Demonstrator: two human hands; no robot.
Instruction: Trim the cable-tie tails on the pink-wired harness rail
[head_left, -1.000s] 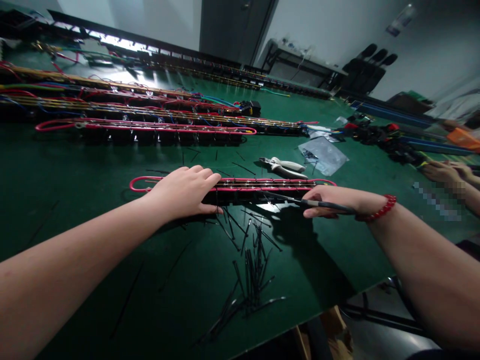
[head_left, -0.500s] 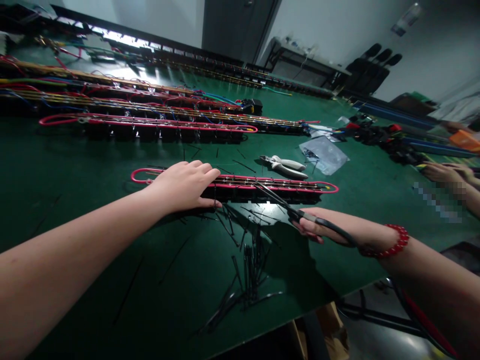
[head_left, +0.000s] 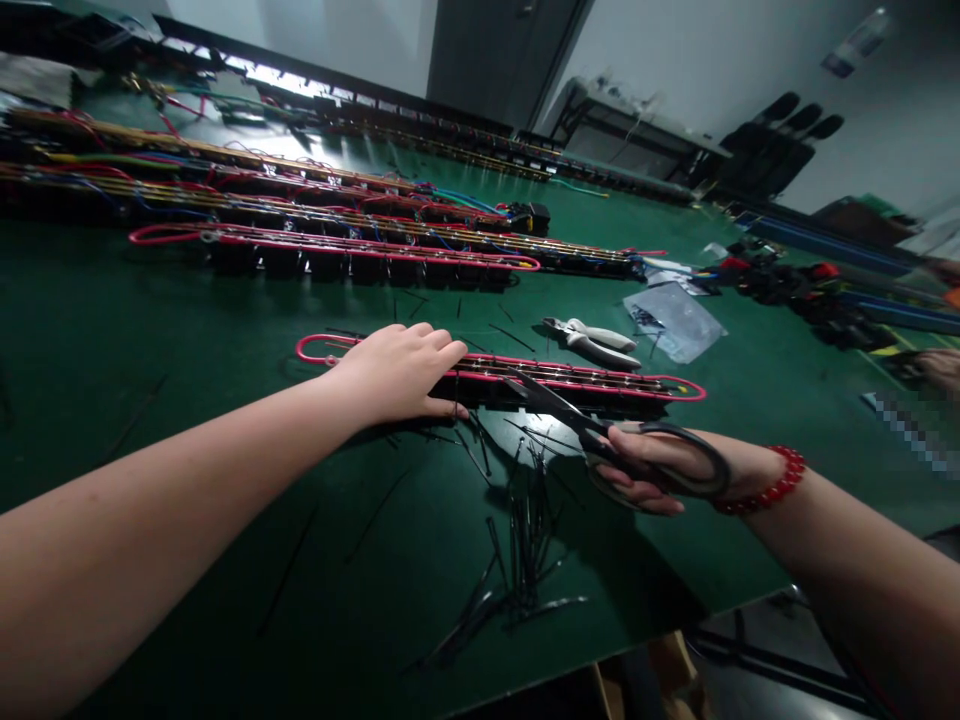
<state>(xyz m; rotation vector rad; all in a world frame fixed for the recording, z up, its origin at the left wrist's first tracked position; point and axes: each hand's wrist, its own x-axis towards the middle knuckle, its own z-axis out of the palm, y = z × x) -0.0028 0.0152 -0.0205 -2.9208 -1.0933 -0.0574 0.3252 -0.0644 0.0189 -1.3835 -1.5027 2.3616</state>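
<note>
My left hand (head_left: 401, 375) lies over the left part of a black strip assembly (head_left: 555, 392), its fingers wrapped over the top and the thumb at the near edge. A red cable (head_left: 686, 390) loops round the ends of this assembly. In my right hand (head_left: 641, 475) are black-handled scissors (head_left: 551, 402), with the blades pointing left at the near side of the assembly, slightly parted. Whether the tips touch it cannot be made out. Black cable ties (head_left: 529, 530) lie scattered on the green table just below the assembly.
Pliers with pale handles (head_left: 600, 342) and a plastic bag (head_left: 679, 320) lie beyond the assembly. Further back are similar wired strips (head_left: 337, 247). Another person's hand (head_left: 941, 370) is at the right edge. The table's near edge (head_left: 555, 690) runs along the bottom.
The scissors have turned, showing their handle loops wider, and the blades look broader and slightly apart. The whole view has shifted, so things sit further right. My left hand keeps its place on the assembly.
</note>
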